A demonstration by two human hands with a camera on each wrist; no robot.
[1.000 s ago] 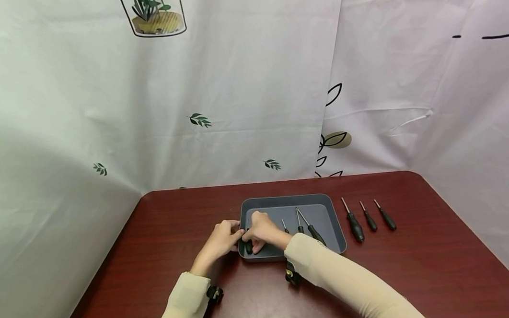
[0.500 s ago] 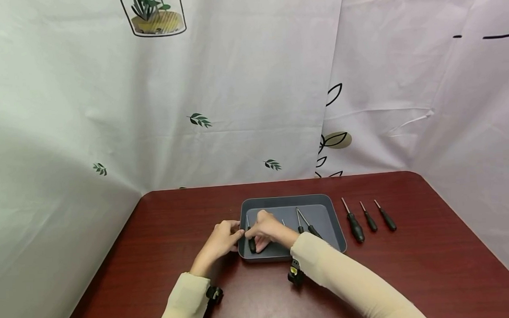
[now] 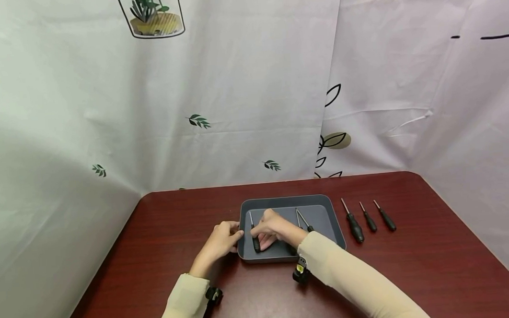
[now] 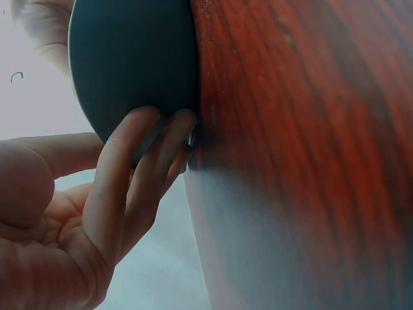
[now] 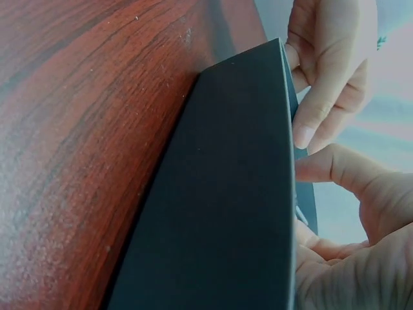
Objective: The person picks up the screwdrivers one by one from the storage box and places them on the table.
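My left hand (image 3: 219, 238) holds the left wall of the grey tray (image 3: 286, 200). In the left wrist view, its fingers (image 4: 116, 171) press the outside of the wall and the thumb reaches over the rim. Inside the tray, near that wall, lies a screwdriver with a black handle (image 3: 256, 245), its shaft pointing away. My right hand (image 3: 275, 227) grips it between thumb and fingers. The tray's dark wall (image 5: 226, 174) hides that grip in the right wrist view. More screwdrivers (image 3: 306, 220) lie in the tray's right part, partly hidden by my right wrist and sleeve.
To the right of the tray, a larger black screwdriver (image 3: 355, 226) and two smaller ones, a middle screwdriver (image 3: 369, 220) and an outer screwdriver (image 3: 387, 219), lie side by side on the reddish-brown table (image 3: 188, 208). A white patterned cloth (image 3: 233, 83) hangs behind.
My right hand has shifted slightly right, and the screwdriver it grips has moved away from the tray's left wall with it. The left hand stays on the tray.
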